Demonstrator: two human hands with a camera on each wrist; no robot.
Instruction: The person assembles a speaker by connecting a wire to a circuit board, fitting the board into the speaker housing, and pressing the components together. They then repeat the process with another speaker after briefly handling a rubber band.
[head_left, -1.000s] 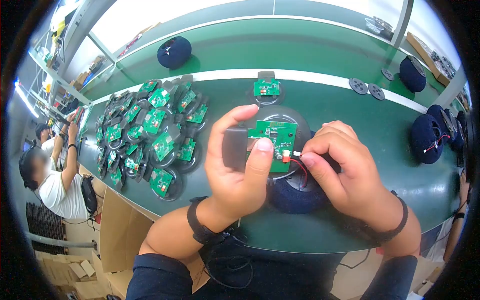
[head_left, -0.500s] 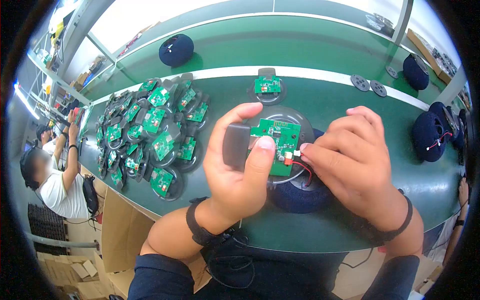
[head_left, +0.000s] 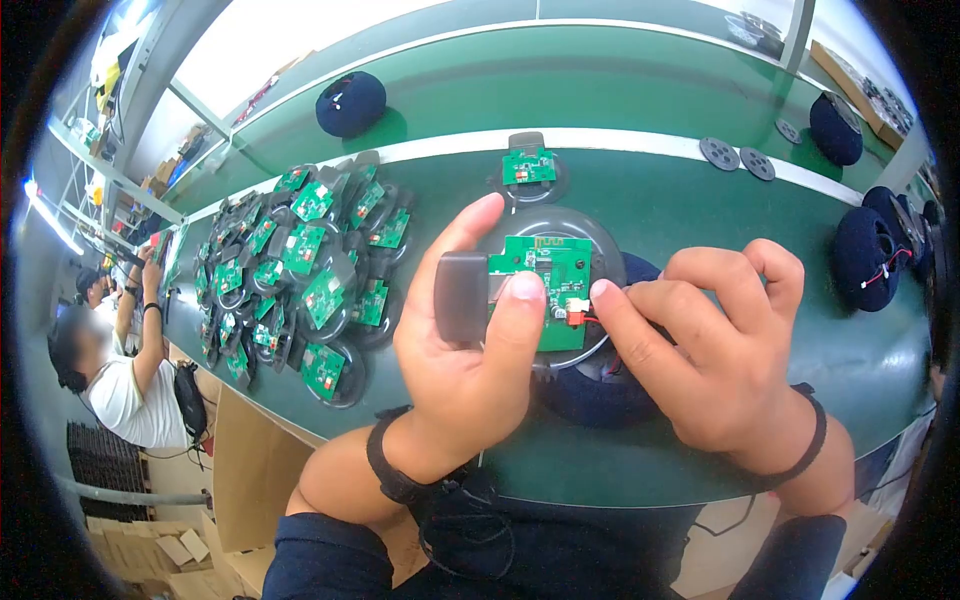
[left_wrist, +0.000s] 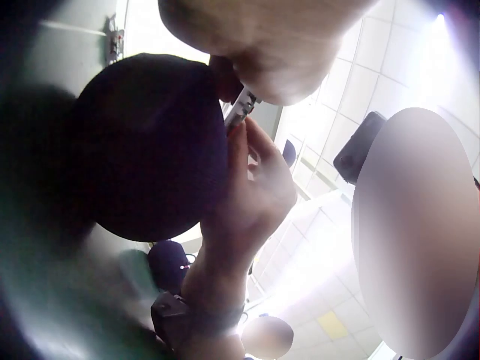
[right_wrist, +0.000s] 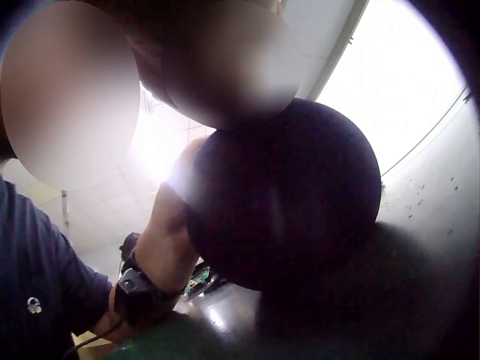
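Observation:
In the head view my left hand [head_left: 465, 350] grips a green circuit board [head_left: 560, 265] mounted on a clear round base [head_left: 600, 235] with a dark grey block [head_left: 462, 295] at its left side. The left thumb lies over the board. A small white plug [head_left: 577, 305] with a red wire sits at the red-and-white socket on the board's right edge. My right hand [head_left: 715, 350] has its straight thumb tip right at that plug, other fingers bent behind. Beneath the board is a dark blue, fabric-covered round speaker body [head_left: 585, 405], which blocks much of both wrist views.
Many similar board-and-base assemblies [head_left: 300, 250] are piled left; one more [head_left: 528, 165] lies ahead. Round speaker bodies [head_left: 865, 265] stand at right and one [head_left: 350, 105] beyond the white ledge. Flat dark discs [head_left: 720, 153] lie near the ledge. Another person [head_left: 130, 390] works at far left.
The right hand pinched the white plug beside the board; the plug has moved left against the socket, and the right fingers have spread off it, with the thumb tip at it.

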